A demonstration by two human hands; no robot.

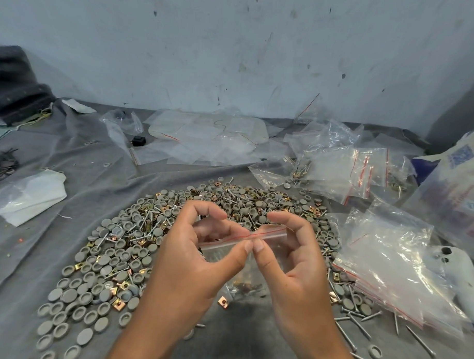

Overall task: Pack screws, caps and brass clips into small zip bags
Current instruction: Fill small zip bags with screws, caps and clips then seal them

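A small clear zip bag (pixel 269 234) with a red line along its top hangs between both hands above the grey cloth. My left hand (pixel 198 261) and my right hand (pixel 292 264) each pinch its zip strip, thumbs meeting at the middle. Some brass clips and screws (pixel 244 287) lie in the bag's bottom. Beneath and around spreads a wide heap of grey round caps (pixel 98 279), square brass clips (pixel 120 285) and silver screws (pixel 359 324).
A pile of filled and empty zip bags (pixel 386 267) lies at the right, more (pixel 338 169) behind it. Flat empty bags (pixel 205 140) lie at the back near the wall. White plastic (pixel 28 196) sits at the left, a printed sack (pixel 458 192) at the far right.
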